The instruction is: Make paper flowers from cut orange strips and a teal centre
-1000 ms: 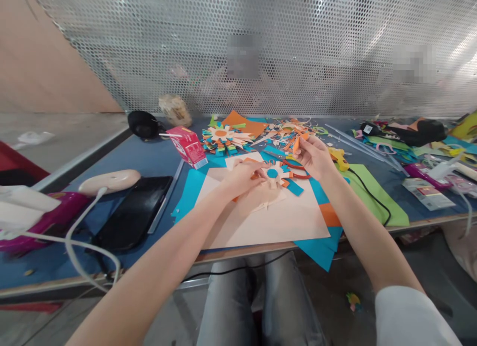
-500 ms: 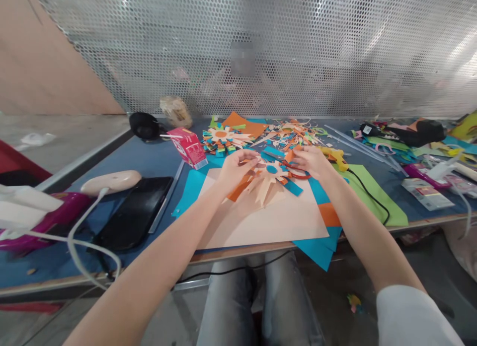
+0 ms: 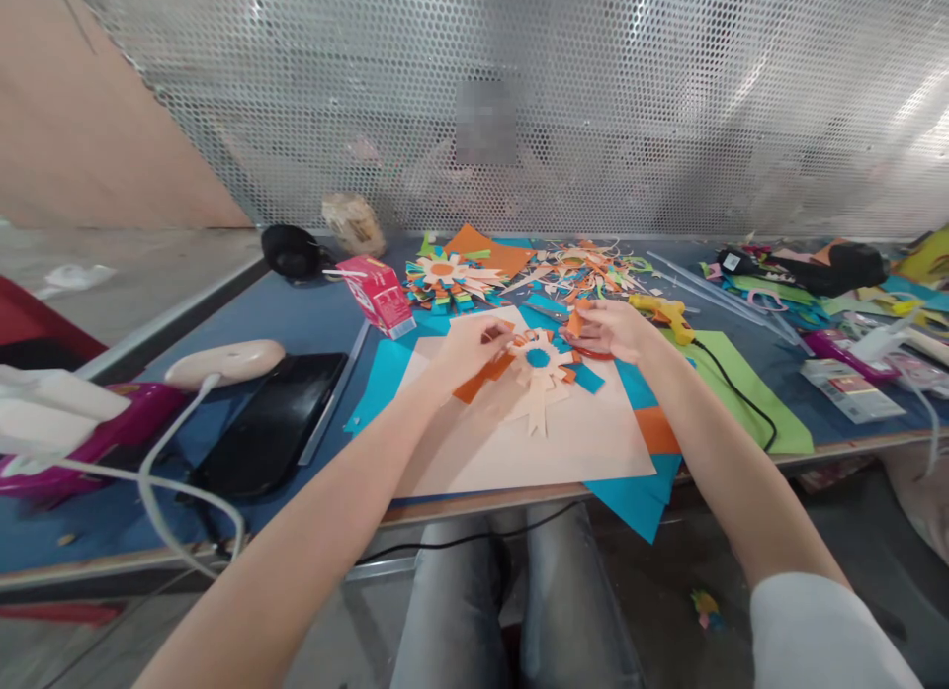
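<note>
A cream paper flower [image 3: 543,375] with a blue round centre and hanging tails is in front of me, over a large cream sheet [image 3: 511,457]. Curled at the flower's upper left edge, my left hand [image 3: 474,348] pinches it; the exact grip is partly hidden. My right hand [image 3: 612,328] holds a small orange paper piece [image 3: 580,318] between thumb and fingers. Scissors [image 3: 547,312] with red handles lie just under that hand. An orange strip [image 3: 474,378] rests left of the flower, and a blue paper piece [image 3: 589,378] lies at its right.
Behind my hands are a layered paper flower [image 3: 445,269] and a heap of paper scraps [image 3: 585,264]. A pink drink carton [image 3: 378,296] stands left, beyond a black phone [image 3: 271,422]. A yellow glue gun [image 3: 667,313] with a black cord lies right, near green paper [image 3: 731,392].
The cream flower has turned, so its tails now point more straight down, and it sits slightly lower. My left hand has shifted slightly down; my right hand still holds the orange piece.
</note>
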Motion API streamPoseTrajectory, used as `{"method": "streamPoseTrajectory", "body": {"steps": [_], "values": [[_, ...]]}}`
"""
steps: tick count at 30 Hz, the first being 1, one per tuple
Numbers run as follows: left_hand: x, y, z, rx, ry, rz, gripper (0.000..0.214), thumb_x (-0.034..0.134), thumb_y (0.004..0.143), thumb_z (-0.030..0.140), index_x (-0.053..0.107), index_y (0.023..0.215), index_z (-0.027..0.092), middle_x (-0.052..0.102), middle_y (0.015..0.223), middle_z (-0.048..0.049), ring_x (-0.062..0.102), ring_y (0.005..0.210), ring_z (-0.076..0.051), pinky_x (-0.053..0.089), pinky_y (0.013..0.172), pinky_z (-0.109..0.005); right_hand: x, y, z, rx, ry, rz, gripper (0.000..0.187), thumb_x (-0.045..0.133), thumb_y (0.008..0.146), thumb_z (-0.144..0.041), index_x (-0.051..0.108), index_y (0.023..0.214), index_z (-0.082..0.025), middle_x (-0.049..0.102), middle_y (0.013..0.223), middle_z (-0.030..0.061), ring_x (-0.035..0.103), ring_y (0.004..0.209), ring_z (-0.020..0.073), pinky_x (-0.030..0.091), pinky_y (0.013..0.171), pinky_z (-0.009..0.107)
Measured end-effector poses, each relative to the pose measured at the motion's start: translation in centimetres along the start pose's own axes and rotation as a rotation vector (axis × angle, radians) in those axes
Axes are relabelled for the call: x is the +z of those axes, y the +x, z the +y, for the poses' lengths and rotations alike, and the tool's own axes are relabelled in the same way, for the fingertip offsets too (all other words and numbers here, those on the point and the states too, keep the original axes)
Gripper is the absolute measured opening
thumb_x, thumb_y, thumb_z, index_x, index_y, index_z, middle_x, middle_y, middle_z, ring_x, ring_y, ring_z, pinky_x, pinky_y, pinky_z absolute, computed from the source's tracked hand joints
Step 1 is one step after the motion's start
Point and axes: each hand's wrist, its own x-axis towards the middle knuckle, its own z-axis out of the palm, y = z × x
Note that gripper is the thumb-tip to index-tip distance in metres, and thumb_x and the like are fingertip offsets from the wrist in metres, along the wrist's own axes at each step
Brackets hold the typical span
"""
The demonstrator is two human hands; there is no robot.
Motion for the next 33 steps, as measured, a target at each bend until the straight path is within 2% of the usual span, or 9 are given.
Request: {"method": "streamPoseTrajectory", "body": {"steps": [4, 8, 13, 15, 18, 22, 26, 30, 33], "values": [[0.0, -0.8, 0.5, 0.009, 0.258, -0.082, 0.015, 0.054, 0.074, 0.031, 0.061, 0.072, 0.018, 0.064, 0.07, -0.0039, 0.056, 0.06, -0.015, 0.038, 0.053, -0.023, 0.3, -0.4, 0.0, 0.018, -0.018, -0.062, 0.011, 0.051, 0.081, -0.008, 0.053, 0.075, -0.017, 0.065, 0.066, 0.0007, 0.064, 0.061, 0.0119, 0.053, 0.069, 0.032], [0.2, -1.1, 0.9, -0.019, 0.292, -0.149, 0.018, 0.054, 0.074, 0.035, 0.06, 0.076, 0.018, 0.066, 0.073, -0.0042, 0.059, 0.063, -0.016, 0.041, 0.055, -0.024, 0.5, -0.5, 0.4, 0.01, -0.032, -0.094, 0.013, 0.052, 0.08, -0.008, 0.051, 0.072, -0.018, 0.063, 0.062, -0.0018, 0.062, 0.058, 0.0108, 0.054, 0.067, 0.032], [0.1, -0.8, 0.8, -0.021, 0.278, -0.184, 0.019, 0.055, 0.074, 0.036, 0.059, 0.072, 0.018, 0.065, 0.074, -0.0041, 0.06, 0.067, -0.018, 0.043, 0.059, -0.026, 0.9, -0.3, 1.0, -0.009, -0.057, -0.101, 0.01, 0.055, 0.078, -0.01, 0.051, 0.072, -0.018, 0.061, 0.058, -0.0022, 0.06, 0.054, 0.0095, 0.051, 0.059, 0.025], [0.0, -0.7, 1.0, 0.006, 0.217, -0.152, 0.017, 0.054, 0.075, 0.034, 0.059, 0.072, 0.018, 0.065, 0.076, -0.0037, 0.06, 0.068, -0.017, 0.044, 0.062, -0.027, 1.0, -0.3, 1.0, -0.042, -0.027, -0.114, 0.01, 0.057, 0.075, -0.01, 0.051, 0.073, -0.018, 0.062, 0.06, -0.0018, 0.061, 0.055, 0.0099, 0.051, 0.06, 0.025], [-0.2, -0.7, 1.6, 0.062, 0.091, -0.025, 0.012, 0.054, 0.075, 0.029, 0.057, 0.072, 0.018, 0.065, 0.078, -0.0032, 0.06, 0.072, -0.015, 0.045, 0.068, -0.027, 0.9, -0.4, 0.8, -0.145, 0.051, -0.128, 0.01, 0.06, 0.072, -0.012, 0.053, 0.074, -0.018, 0.063, 0.064, -0.0016, 0.063, 0.062, 0.0116, 0.052, 0.064, 0.028], [-0.1, -0.8, 2.2, 0.006, -0.141, 0.094, 0.011, 0.058, 0.073, 0.028, 0.054, 0.072, 0.018, 0.06, 0.069, -0.0013, 0.056, 0.058, -0.012, 0.044, 0.053, -0.023, 0.8, -0.7, 0.2, -0.276, 0.106, -0.127, 0.008, 0.061, 0.071, -0.013, 0.055, 0.071, -0.018, 0.063, 0.065, -0.002, 0.064, 0.065, 0.0121, 0.052, 0.067, 0.028], [0.2, -0.6, 2.1, -0.024, -0.403, 0.089, 0.013, 0.062, 0.07, 0.028, 0.056, 0.074, 0.017, 0.056, 0.066, -0.0015, 0.056, 0.055, -0.011, 0.044, 0.043, -0.021, 0.8, -1.1, -0.1, -0.326, 0.115, -0.124, 0.009, 0.059, 0.072, -0.011, 0.055, 0.067, -0.017, 0.063, 0.065, -0.0011, 0.064, 0.064, 0.0114, 0.052, 0.069, 0.027], [0.3, -0.3, 1.7, -0.112, -0.577, 0.075, 0.022, 0.065, 0.068, 0.033, 0.059, 0.078, 0.015, 0.057, 0.071, -0.0023, 0.059, 0.061, -0.012, 0.05, 0.051, -0.025, 0.9, -1.3, -0.3, -0.352, 0.159, -0.113, 0.014, 0.052, 0.073, -0.006, 0.056, 0.065, -0.017, 0.063, 0.063, -0.0006, 0.065, 0.067, 0.0114, 0.051, 0.071, 0.025], [0.5, -0.2, 1.2, -0.198, -0.687, 0.0, 0.032, 0.069, 0.065, 0.039, 0.061, 0.082, 0.014, 0.059, 0.074, -0.0022, 0.059, 0.064, -0.011, 0.051, 0.058, -0.025, 0.9, -1.2, -0.4, -0.349, 0.179, -0.113, 0.016, 0.05, 0.074, -0.005, 0.056, 0.065, -0.016, 0.064, 0.064, 0.0002, 0.065, 0.065, 0.0112, 0.052, 0.065, 0.023]]}}
